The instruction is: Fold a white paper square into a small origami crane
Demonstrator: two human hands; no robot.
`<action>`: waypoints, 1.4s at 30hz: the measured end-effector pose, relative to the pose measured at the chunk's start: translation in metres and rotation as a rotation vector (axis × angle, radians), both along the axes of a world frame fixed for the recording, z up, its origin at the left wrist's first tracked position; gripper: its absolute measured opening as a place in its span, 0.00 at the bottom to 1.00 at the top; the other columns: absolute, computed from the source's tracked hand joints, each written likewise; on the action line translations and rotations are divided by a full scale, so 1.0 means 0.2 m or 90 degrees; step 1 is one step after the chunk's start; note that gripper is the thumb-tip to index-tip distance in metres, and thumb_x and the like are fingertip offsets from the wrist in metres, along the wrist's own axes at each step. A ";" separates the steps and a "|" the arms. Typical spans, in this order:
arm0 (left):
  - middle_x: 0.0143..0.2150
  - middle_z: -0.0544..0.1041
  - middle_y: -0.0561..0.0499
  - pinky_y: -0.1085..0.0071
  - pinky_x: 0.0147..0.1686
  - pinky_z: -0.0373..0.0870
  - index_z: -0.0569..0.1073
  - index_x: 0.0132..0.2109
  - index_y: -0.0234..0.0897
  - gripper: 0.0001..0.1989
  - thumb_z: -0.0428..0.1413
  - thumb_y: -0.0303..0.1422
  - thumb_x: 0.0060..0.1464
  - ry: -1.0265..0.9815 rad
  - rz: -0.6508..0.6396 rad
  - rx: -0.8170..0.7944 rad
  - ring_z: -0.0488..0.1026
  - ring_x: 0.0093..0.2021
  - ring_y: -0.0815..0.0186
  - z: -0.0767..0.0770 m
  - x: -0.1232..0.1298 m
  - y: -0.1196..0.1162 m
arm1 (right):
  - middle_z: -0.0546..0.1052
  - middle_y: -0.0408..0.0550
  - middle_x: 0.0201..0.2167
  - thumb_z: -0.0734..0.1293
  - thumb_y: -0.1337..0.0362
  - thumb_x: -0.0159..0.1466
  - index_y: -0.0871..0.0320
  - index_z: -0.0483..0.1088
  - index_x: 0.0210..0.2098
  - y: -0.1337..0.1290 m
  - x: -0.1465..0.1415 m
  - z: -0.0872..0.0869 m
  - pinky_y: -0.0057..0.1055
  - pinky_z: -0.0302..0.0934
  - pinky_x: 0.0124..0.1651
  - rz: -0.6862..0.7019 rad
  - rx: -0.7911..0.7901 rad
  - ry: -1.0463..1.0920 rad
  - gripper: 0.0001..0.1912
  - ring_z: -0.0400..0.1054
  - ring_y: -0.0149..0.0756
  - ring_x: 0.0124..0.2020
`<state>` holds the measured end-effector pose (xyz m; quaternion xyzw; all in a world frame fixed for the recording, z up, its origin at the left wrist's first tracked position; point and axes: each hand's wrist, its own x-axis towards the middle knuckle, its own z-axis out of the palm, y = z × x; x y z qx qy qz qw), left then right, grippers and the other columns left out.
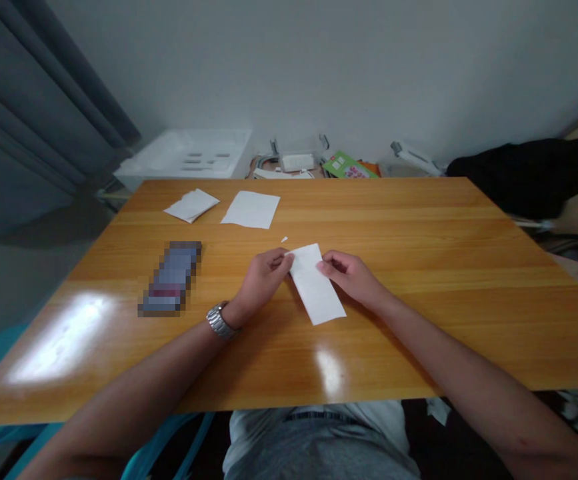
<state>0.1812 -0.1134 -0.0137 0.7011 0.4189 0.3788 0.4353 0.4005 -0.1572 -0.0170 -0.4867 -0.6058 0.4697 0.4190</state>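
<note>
A narrow white sheet of paper (317,287), looking folded, is held between both hands just above the wooden table (443,267). My left hand (267,275) pinches its upper left edge with the thumb on top. On the opposite edge, my right hand (347,275) grips the paper between thumb and fingers. The fingertips behind the sheet are hidden. A tiny paper scrap (284,239) lies just beyond my left hand. Farther back rest a flat white sheet (251,209) and a small stack of papers (191,205).
A blurred-out flat dark object (171,279), perhaps a phone, lies left of my hands. Behind the table stand a white plastic tray (189,153) and a green booklet (347,165). Black cloth (523,173) is heaped at the right. A teal chair (3,353) sits at the left edge.
</note>
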 end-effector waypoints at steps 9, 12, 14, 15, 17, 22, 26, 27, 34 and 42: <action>0.34 0.80 0.48 0.74 0.32 0.69 0.79 0.39 0.33 0.16 0.55 0.42 0.66 0.024 -0.078 -0.038 0.74 0.33 0.67 0.00 0.02 -0.04 | 0.75 0.45 0.31 0.67 0.47 0.68 0.56 0.75 0.36 0.00 0.01 -0.02 0.31 0.60 0.36 -0.044 0.040 -0.026 0.18 0.67 0.36 0.32; 0.32 0.80 0.48 0.73 0.32 0.72 0.77 0.35 0.34 0.16 0.58 0.44 0.63 -0.030 -0.054 -0.085 0.75 0.32 0.67 0.02 0.03 -0.04 | 0.77 0.45 0.31 0.67 0.48 0.69 0.56 0.75 0.36 0.00 0.01 -0.03 0.32 0.61 0.37 -0.077 0.056 -0.017 0.18 0.68 0.36 0.33; 0.33 0.81 0.48 0.73 0.33 0.74 0.78 0.36 0.34 0.16 0.60 0.45 0.62 -0.051 -0.074 -0.121 0.76 0.32 0.67 0.03 0.04 -0.05 | 0.78 0.46 0.32 0.68 0.48 0.68 0.56 0.75 0.35 0.00 0.01 -0.03 0.32 0.61 0.38 -0.104 0.075 -0.020 0.18 0.69 0.37 0.34; 0.34 0.82 0.48 0.73 0.34 0.74 0.78 0.37 0.35 0.16 0.60 0.45 0.61 -0.058 -0.091 -0.142 0.77 0.33 0.67 0.03 0.04 -0.05 | 0.78 0.46 0.32 0.68 0.47 0.68 0.56 0.75 0.35 0.00 0.01 -0.03 0.32 0.62 0.38 -0.115 0.080 -0.022 0.18 0.69 0.37 0.34; 0.35 0.82 0.48 0.73 0.34 0.75 0.79 0.38 0.34 0.17 0.61 0.46 0.61 -0.066 -0.116 -0.172 0.78 0.33 0.66 0.02 0.04 -0.06 | 0.78 0.46 0.32 0.68 0.47 0.67 0.56 0.75 0.35 0.01 0.01 -0.02 0.32 0.62 0.38 -0.128 0.081 -0.025 0.18 0.70 0.38 0.34; 0.32 0.81 0.48 0.75 0.31 0.73 0.78 0.34 0.33 0.17 0.61 0.45 0.61 -0.067 -0.108 -0.162 0.76 0.30 0.69 0.00 0.03 -0.05 | 0.78 0.46 0.32 0.68 0.47 0.67 0.56 0.75 0.34 0.01 0.01 -0.01 0.32 0.61 0.38 -0.126 0.083 -0.016 0.18 0.69 0.37 0.34; 0.32 0.81 0.48 0.75 0.29 0.73 0.78 0.34 0.34 0.16 0.62 0.44 0.61 -0.061 -0.095 -0.152 0.76 0.30 0.69 -0.01 0.03 -0.04 | 0.76 0.45 0.31 0.68 0.45 0.67 0.56 0.75 0.34 0.01 0.01 -0.01 0.31 0.61 0.37 -0.107 0.049 0.008 0.19 0.68 0.36 0.33; 0.32 0.81 0.48 0.75 0.29 0.73 0.79 0.34 0.34 0.16 0.62 0.44 0.61 -0.061 -0.088 -0.147 0.76 0.30 0.69 -0.01 0.03 -0.03 | 0.76 0.45 0.31 0.68 0.45 0.66 0.56 0.74 0.34 0.01 0.01 -0.01 0.31 0.61 0.37 -0.098 0.033 0.016 0.20 0.68 0.36 0.33; 0.29 0.81 0.49 0.75 0.27 0.72 0.78 0.33 0.35 0.17 0.63 0.45 0.59 -0.053 -0.012 -0.112 0.75 0.27 0.69 -0.01 0.01 0.00 | 0.75 0.44 0.27 0.70 0.43 0.65 0.57 0.74 0.31 0.00 0.02 -0.03 0.30 0.61 0.33 -0.015 -0.026 0.007 0.22 0.68 0.34 0.29; 0.34 0.82 0.46 0.72 0.34 0.78 0.81 0.39 0.33 0.20 0.60 0.48 0.61 -0.075 -0.070 -0.178 0.79 0.32 0.66 -0.01 0.02 -0.02 | 0.78 0.46 0.29 0.68 0.45 0.66 0.57 0.76 0.32 0.01 0.02 -0.02 0.31 0.61 0.34 -0.095 0.022 -0.012 0.21 0.68 0.36 0.30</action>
